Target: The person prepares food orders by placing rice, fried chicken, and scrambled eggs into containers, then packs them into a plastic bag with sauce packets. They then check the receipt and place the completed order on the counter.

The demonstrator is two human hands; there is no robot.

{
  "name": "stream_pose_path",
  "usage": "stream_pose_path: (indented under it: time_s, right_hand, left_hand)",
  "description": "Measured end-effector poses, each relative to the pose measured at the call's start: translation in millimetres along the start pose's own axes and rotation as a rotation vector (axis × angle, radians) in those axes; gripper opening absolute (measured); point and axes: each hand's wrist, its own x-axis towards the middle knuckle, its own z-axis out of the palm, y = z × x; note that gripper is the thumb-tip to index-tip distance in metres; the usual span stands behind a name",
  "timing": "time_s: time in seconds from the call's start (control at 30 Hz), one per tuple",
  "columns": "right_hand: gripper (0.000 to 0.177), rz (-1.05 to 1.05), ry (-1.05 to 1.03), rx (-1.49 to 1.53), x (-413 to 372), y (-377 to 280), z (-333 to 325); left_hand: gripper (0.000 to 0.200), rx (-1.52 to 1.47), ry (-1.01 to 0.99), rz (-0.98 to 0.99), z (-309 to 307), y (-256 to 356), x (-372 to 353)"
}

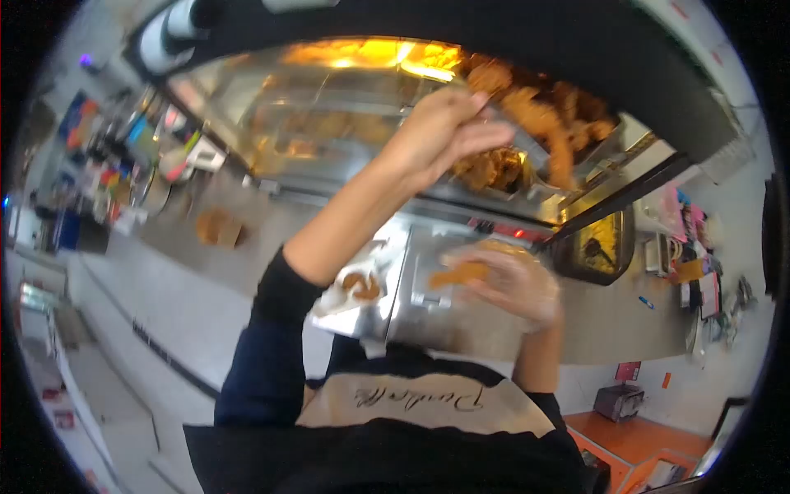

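Observation:
My left hand [457, 136] is bare and reaches up to the front of a lit heated display case [329, 198]. Its fingers are stretched out beside the fried pieces; whether they touch the glass is not clear. Fried food [543, 119] is heaped in the case's right side. Lower down, my right hand [522, 288] wears a clear plastic glove and is blurred. Between its fingers is an orange-brown piece of fried food [459, 275], held over the metal counter [428, 321]. To its left, a white paper-lined holder [333, 298] bears brown fried pieces [362, 286].
A dark tub [613, 247] with yellow contents stands right of the case. A blue pen [647, 303] lies on the counter near it. A brown paper container [220, 228] is on the left counter. The case's black frame [613, 202] crosses above the counter.

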Motion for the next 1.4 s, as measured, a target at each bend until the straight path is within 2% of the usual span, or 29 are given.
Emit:
stream_pose_path:
  time_s: [0.03, 0.1, 0.17, 0.23, 0.37, 0.43, 0.47, 0.57, 0.63, 0.7, 0.73, 0.83, 0.87, 0.9, 0.97, 1.07, 1.17, 1.3, 1.33, 1.4]
  right_hand:
    - [0.029, 0.224, -0.034, 0.209, -4, 34, 55]
    - [0.026, 0.280, -0.187, 0.010, 3, 72, 120]
    - [0.042, 0.710, -0.382, 0.110, 14, 74, 162]
    - [0.043, 0.575, -0.191, 0.089, 13, 75, 196]
    - [0.041, 0.299, 0.225, -0.260, 9, 49, 171]
    - [0.040, 0.005, 0.433, -0.532, 15, 0, 95]
    - [0.044, -0.198, 0.661, -0.615, 13, -2, 59]
    - [0.052, -0.276, 0.952, -1.040, 29, -79, -37]
    - [0.052, -0.153, 0.700, -0.957, 42, -104, -60]
    - [0.052, 0.065, 0.432, -1.030, 49, -111, -72]
    - [0.043, 0.048, 0.421, -1.054, 48, -114, -73]
    - [0.033, -0.177, 0.711, -0.732, 35, -93, -91]
    - [0.027, -0.201, 0.812, -0.627, 29, -90, -96]
    - [0.025, -0.116, 0.932, -0.436, 24, -88, -97]
    - [0.027, -0.276, 0.755, -0.583, 22, -85, -110]
    - [0.033, -0.393, 0.471, -1.195, 30, -67, -135]
    - [0.036, -0.091, 0.419, -1.072, 40, -71, -123]
    - [0.044, 0.089, 0.355, -1.033, 41, -79, -119]
    - [0.038, 0.082, 0.353, -1.074, 45, -76, -122]
    - [0.034, -0.064, 0.371, -1.072, 52, -79, -128]
  left_hand:
    - [0.020, -0.012, -0.028, 0.032, -1, 0, 0]
    - [0.024, 0.006, -0.009, 0.052, 1, 0, -1]
    - [0.024, 0.011, -0.042, 0.036, -3, -1, 2]
    - [0.023, 0.017, -0.014, 0.047, -2, -1, -1]
    - [0.022, 0.016, 0.031, 0.017, 5, 4, -2]
    - [0.019, 0.019, -0.010, 0.020, 0, 3, 1]
    - [0.018, 0.021, -0.013, 0.018, 1, 3, 0]
    - [0.016, 0.005, 0.012, 0.019, 5, 1, -3]
    - [0.016, -0.013, 0.010, 0.014, 3, 0, -1]
    - [0.017, 0.009, 0.020, 0.011, 5, 1, -3]
    - [0.017, 0.002, 0.010, 0.008, 4, 1, -2]
    - [0.017, 0.009, -0.002, 0.010, 3, 1, -1]
    - [0.017, 0.018, 0.006, 0.006, 5, 2, -2]
    - [0.017, 0.030, 0.017, 0.000, 6, 2, -2]
    - [0.017, 0.021, 0.013, 0.000, 5, 1, -2]
    - [0.017, 0.036, 0.012, -0.001, 5, 2, -2]
    - [0.016, 0.045, 0.003, 0.002, 4, -1, -2]
    - [0.015, 0.043, 0.001, 0.008, 6, -7, -9]
    - [0.014, 0.037, 0.002, 0.011, 8, -9, -11]
    - [0.015, 0.036, 0.008, 0.024, 9, -12, -13]
